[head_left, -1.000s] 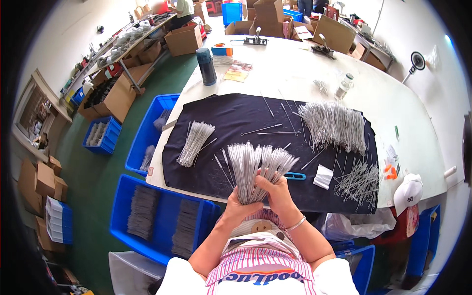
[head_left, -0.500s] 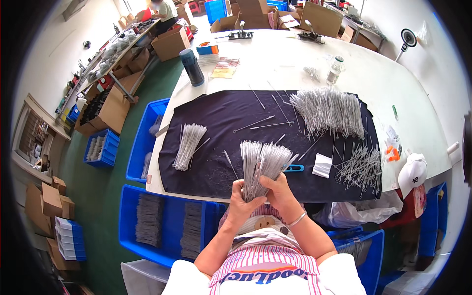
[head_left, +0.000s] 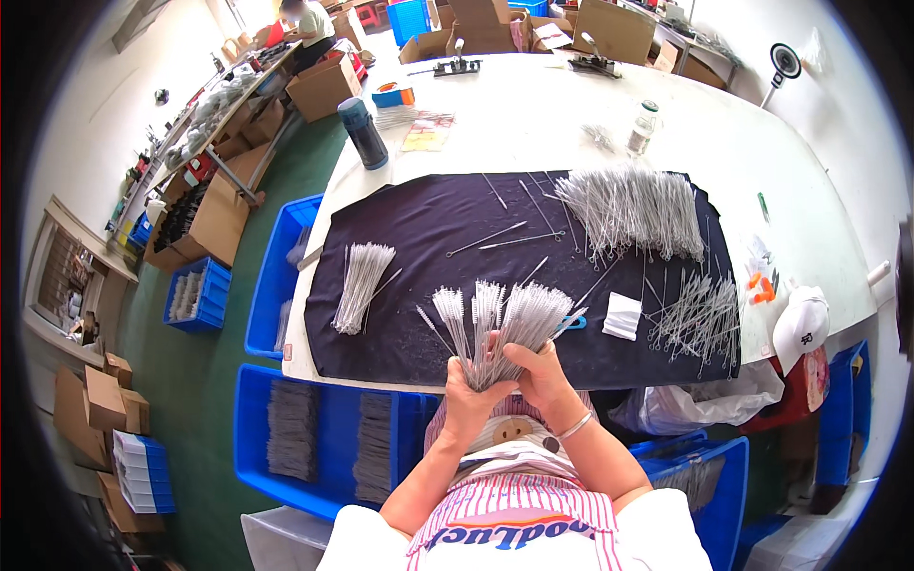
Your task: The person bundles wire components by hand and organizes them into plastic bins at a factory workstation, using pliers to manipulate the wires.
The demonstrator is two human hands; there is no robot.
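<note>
Between my two hands, above the near edge of the dark cloth (head_left: 428, 228), is a fanned bundle of thin straw brushes (head_left: 500, 319), bristle ends up. My left hand (head_left: 473, 392) grips the lower left part of the bundle. On its right side, my right hand (head_left: 541, 369) holds the wire ends, thumb across them. The bundle is split into about three clumps. A smaller bunch of brushes (head_left: 362, 285) lies on the cloth to the left. Behind the held bundle, a blue tool handle (head_left: 573, 323) is partly hidden.
A large brush pile (head_left: 633, 217) lies at the cloth's back right, with a looser pile (head_left: 698, 319) nearer me. A folded white paper (head_left: 623, 316) sits between. Behind the cloth stand a dark flask (head_left: 363, 133) and a clear bottle (head_left: 643, 128). Blue bins (head_left: 328, 433) stand below the table's near edge.
The bundle in my hands has spread wider, a clump separating out to the left. My hands stay in nearly the same place, and the view has shifted slightly.
</note>
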